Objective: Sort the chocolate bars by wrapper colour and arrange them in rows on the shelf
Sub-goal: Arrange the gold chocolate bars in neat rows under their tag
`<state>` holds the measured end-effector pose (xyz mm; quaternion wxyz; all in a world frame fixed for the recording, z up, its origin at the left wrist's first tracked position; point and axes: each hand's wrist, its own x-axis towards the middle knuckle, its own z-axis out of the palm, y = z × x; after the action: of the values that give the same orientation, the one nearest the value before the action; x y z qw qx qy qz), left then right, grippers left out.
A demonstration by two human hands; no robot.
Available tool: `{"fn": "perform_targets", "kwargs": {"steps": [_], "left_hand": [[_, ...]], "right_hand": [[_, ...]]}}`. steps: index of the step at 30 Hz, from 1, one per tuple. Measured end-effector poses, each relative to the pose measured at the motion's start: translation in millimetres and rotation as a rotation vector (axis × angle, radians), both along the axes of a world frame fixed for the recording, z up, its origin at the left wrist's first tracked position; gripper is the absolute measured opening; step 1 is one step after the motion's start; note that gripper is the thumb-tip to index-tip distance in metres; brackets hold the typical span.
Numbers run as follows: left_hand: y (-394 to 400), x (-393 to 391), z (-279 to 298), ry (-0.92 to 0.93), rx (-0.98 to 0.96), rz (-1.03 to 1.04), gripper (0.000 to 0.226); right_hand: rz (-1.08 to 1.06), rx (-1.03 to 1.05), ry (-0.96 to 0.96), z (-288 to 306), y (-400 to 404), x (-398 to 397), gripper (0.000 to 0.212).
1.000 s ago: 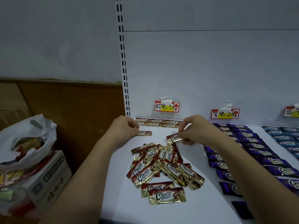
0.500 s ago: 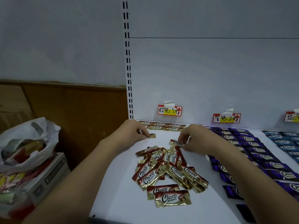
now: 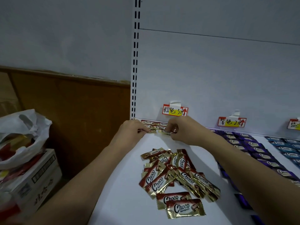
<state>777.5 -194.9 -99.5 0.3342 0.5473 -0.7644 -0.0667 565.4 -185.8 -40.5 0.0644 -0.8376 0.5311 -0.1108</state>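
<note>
Chocolate bars, brown/gold wrappers: loose pile (image 3: pixel 175 177) lies mid-shelf, near side, between the two forearms and well short of both hands. Sorted brown row (image 3: pixel 155 125) sits at the back wall under the brown price tag (image 3: pixel 175 110), long axes running left-right, parallel w/ the wall.

Left hand (image 3: pixel 132 131) is at the row's left end, fingers curled, pinching one bar (image 3: pixel 150 131) at its end. Right hand (image 3: pixel 181 129) is just right of it, fingers curled, pinching a second bar (image 3: pixel 166 132). Both bars lie long-axis left-right, end to end approx., just in front of the existing row; whether they rest flat on the shelf (image 3: pixel 123 184) yet cannot be told.

Key relation for next move: pile is toward the person from both hands, i.e. a pull-back reach. Pile centre sits nearer the right forearm; its bars point every which way, so each needs turning to the left-right axis before placing.

Purple bars (image 3: pixel 253 148) and blue bars (image 3: pixel 287 148) occupy rows to the right, apart from the brown zone. Judgement: brown sort approx. early stage; most brown stock is unplaced.
</note>
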Motion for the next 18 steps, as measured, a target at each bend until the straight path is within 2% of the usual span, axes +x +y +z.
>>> {"fn": "perform_targets", "kwargs": {"steps": [11,18], "left_hand": [[-2,-1,-2,-0.012,0.033,0.018,0.025],[0,-4,2,-0.049,0.014,0.023,0.026]], "right_hand": [[0.002,-0.019,0.096,-10,-21,17,0.027],[0.001,-0.040,0.081,-12,-19,16,0.027]]}}
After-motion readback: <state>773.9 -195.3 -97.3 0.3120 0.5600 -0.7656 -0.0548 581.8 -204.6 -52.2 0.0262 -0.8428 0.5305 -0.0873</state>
